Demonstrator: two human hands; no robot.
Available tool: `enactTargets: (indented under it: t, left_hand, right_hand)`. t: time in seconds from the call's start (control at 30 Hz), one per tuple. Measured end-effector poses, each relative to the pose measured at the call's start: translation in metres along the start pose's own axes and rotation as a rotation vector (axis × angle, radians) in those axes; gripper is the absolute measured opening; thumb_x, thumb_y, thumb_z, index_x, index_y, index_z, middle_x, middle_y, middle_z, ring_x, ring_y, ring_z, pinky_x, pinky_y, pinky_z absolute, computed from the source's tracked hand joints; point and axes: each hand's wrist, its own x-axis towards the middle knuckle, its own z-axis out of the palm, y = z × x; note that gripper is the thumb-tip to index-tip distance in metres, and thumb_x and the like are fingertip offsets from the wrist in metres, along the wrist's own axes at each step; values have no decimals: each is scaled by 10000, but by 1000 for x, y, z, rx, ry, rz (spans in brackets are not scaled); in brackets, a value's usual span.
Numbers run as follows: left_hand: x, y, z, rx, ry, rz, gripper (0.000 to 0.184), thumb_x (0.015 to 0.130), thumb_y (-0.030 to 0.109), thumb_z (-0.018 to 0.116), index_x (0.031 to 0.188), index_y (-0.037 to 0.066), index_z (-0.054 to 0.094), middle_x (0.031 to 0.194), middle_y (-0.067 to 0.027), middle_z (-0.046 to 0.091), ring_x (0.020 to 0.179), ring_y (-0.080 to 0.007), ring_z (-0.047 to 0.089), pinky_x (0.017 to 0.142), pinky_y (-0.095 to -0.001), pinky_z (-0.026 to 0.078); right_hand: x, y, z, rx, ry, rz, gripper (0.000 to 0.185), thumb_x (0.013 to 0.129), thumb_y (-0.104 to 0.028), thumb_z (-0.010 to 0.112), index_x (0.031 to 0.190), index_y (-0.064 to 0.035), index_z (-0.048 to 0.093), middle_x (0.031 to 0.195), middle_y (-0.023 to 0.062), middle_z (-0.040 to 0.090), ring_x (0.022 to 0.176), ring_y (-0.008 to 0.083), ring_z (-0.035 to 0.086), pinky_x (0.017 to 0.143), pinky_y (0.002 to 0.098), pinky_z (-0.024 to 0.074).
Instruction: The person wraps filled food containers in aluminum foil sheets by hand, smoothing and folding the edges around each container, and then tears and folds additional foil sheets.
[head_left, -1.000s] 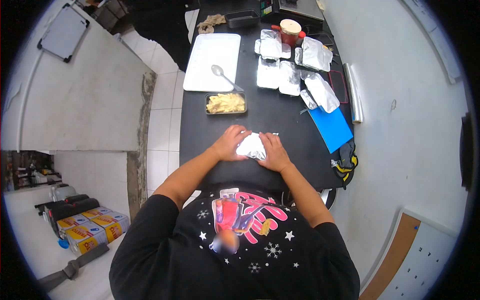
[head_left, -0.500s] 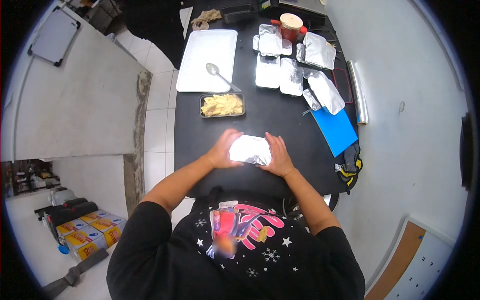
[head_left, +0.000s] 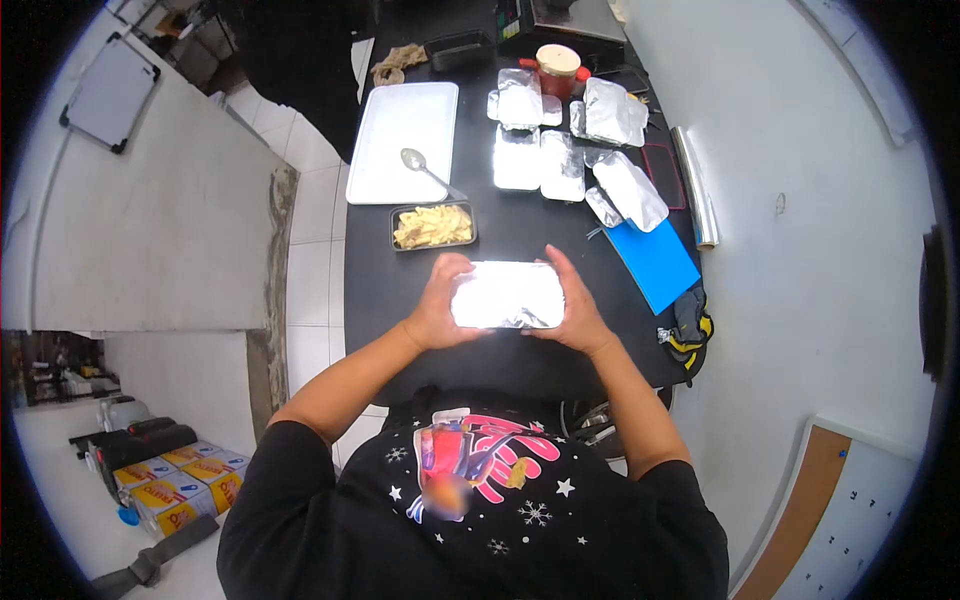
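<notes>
Both hands hold a foil-covered container (head_left: 508, 293) in front of my body, over the near part of the black table. My left hand (head_left: 438, 310) grips its left end, fingers curled over the rim. On the right end, my right hand (head_left: 578, 310) closes round the side with the thumb near the front edge. The foil top is bright and smooth, slightly creased at the front. What lies under the foil is hidden. Just beyond my left hand stands an uncovered black tray of yellow pasta (head_left: 434, 227).
A white tray (head_left: 385, 140) with a spoon (head_left: 428, 170) lies back left. Several foil-wrapped packs (head_left: 563, 167) and a red jar (head_left: 557, 75) stand back right. A blue folder (head_left: 652, 268), a foil roll (head_left: 697, 195) and grey-yellow gloves (head_left: 687, 335) line the right edge.
The foil-covered container looks larger and closer to me, and its top now faces me more flatly. My hands sit farther apart around it. The whole view has shifted slightly.
</notes>
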Motion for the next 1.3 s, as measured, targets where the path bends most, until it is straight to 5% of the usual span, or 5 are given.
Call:
enactTargets:
  t: [0.33, 0.47, 0.57, 0.97, 1.3]
  left_hand:
    - [87, 89, -53, -73, 250, 424, 1084, 508, 406, 901, 1313, 28, 280, 1149, -179, 414, 1054, -277, 449, 872, -376, 425]
    - [84, 105, -62, 74, 209, 271, 1111, 507, 364, 909, 1332, 13, 253, 1169, -165, 433, 1064, -270, 479, 904, -371, 426]
    - [92, 117, -58, -292, 198, 192, 1117, 520, 284, 911, 1353, 1, 222, 1190, -149, 451, 1090, -255, 496, 930, -357, 419]
    - [110, 144, -65, -450, 149, -178, 1027, 550, 108, 864, 1345, 64, 216, 1104, -104, 493, 988, -217, 547, 886, -343, 457]
    - [144, 147, -68, -262, 193, -33, 1018, 541, 72, 851, 1337, 66, 216, 1158, -105, 452, 1098, -216, 479, 915, -325, 419]
  right_hand:
    - [34, -121, -59, 48, 70, -206, 1120, 406, -327, 933, 1308, -29, 340, 1293, 162, 445, 1198, 269, 453, 1008, 354, 360]
    - [40, -127, -52, 279, 105, -384, 1123, 393, -311, 942, 1292, -49, 323, 1255, 141, 461, 1183, 229, 453, 993, 350, 372]
    - [41, -138, -47, 454, 121, -402, 1096, 416, -297, 937, 1291, -48, 326, 1191, 112, 479, 1154, 210, 462, 970, 343, 389]
    - [41, -161, -60, 603, 132, -149, 1048, 449, -137, 910, 1321, -68, 332, 1161, 63, 503, 1102, 184, 487, 924, 311, 421]
    - [64, -163, -89, 529, 80, -126, 1018, 472, -52, 878, 1331, -60, 330, 1222, 47, 496, 1168, 176, 461, 971, 311, 401]
